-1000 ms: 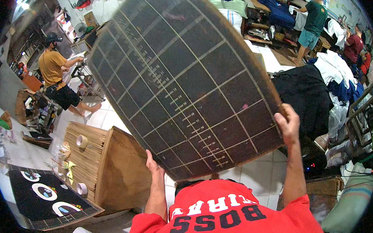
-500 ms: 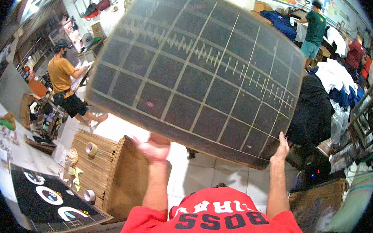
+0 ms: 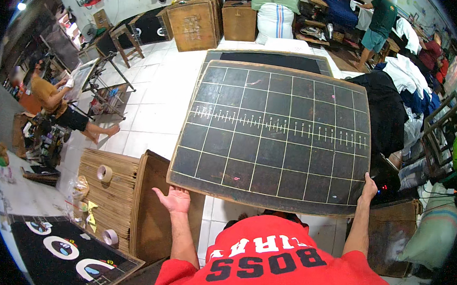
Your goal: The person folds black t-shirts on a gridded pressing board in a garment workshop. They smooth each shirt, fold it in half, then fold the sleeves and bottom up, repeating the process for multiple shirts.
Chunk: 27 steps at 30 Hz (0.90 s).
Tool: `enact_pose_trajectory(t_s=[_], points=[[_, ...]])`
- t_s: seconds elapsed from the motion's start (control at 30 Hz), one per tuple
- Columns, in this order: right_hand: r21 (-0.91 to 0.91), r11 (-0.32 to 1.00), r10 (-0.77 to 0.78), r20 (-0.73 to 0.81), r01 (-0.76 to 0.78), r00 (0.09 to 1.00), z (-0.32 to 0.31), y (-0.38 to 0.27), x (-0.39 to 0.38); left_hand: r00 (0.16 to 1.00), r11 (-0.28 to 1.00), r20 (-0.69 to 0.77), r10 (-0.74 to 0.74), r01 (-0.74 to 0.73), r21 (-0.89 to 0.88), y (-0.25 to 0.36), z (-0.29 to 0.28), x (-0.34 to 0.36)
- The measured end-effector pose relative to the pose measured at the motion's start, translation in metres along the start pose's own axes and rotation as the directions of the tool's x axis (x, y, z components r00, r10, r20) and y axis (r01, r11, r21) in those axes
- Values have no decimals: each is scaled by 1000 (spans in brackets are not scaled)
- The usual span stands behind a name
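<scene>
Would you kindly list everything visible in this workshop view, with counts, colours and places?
Gridded board: one, black with pale lines, held up at centre.
Second board: one, black, just beyond it.
Wooden slabs: a stack, tan, lower left.
Tape rolls: two, on the stack.
Printed panel: one, black with white shapes, bottom left.
Wooden crates: two, brown, far centre.
Sack: one, white, striped, beside the crates.
Clothes: piles, dark and white, right.
Other people: one seated left, one standing far right.
Left hand: open under the board's near edge.
Right hand: fingers on its right corner.
</scene>
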State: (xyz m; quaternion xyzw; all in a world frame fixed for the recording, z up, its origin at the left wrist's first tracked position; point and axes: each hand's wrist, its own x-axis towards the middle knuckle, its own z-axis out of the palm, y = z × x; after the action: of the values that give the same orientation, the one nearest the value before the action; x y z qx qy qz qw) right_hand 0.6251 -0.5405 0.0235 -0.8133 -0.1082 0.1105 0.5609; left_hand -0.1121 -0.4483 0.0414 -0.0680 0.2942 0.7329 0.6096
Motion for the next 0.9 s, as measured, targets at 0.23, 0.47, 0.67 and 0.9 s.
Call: enact_pose_trajectory(t_s=[0.23,0.47,0.67,0.9], points=[[-123,992,-5,-56,-2,998,12,6,21,990,942,-3,-142,136,308,4,-4,37],[-92,994,-60,-29,57,998,84,5,81,996,932,48,-75,53,359,-32,27,97],[-177,984,-30,-6,28,1000,175,-25,135,995,892,28,97,-99,442,-60,83,155],[-186,979,114,147,-85,983,248,-57,167,945,707,-58,321,-199,679,-69,108,206]])
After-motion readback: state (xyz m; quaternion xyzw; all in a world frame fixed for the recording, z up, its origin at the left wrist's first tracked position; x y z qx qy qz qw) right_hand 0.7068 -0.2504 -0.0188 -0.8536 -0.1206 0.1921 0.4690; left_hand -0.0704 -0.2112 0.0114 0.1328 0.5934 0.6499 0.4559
